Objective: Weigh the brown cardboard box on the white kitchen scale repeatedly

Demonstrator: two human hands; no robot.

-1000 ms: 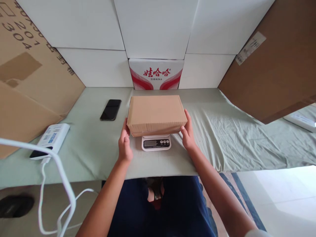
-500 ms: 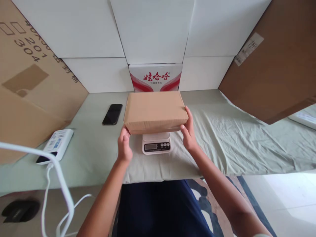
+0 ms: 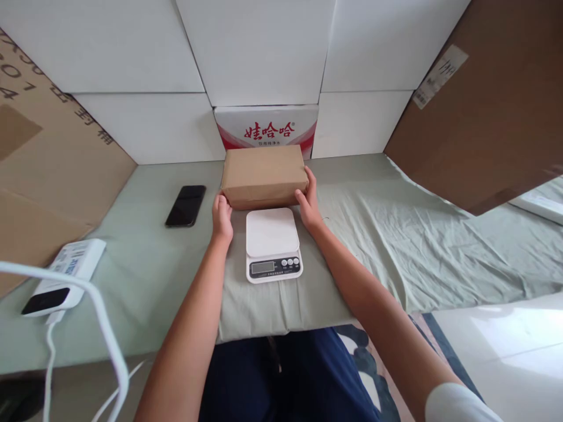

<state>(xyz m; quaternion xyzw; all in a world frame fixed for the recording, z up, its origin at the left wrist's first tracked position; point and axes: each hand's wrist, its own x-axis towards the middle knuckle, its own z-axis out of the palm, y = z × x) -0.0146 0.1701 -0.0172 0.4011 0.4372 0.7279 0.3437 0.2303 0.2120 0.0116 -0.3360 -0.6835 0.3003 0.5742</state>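
Both hands gripped a plain brown cardboard box by its short ends. The left hand pressed against the box's left end near the lower front corner, its fingers closed up flat against the cardboard. The right hand clasped the right end, fingers curled around the corner and the thumb lying along the front face. The box sat behind the scale toward the table's far edge, its back side close to a red-and-white printed carton that stood against the wall of white boxes. Whether the box rested fully on the cloth or was held just above it could not be told.

Just in front of the box, between the two forearms, lay a white digital kitchen scale with a bare platform, its display and buttons facing the table's near edge. The table was covered by a pale green cloth, wrinkled on its right half.

A black phone lay face up to the left of the box, well apart from the left hand. Near the table's left near corner sat a white device with a dark screen, a white cable running from it. Large brown cardboard sheets leaned at the table's left and right sides.
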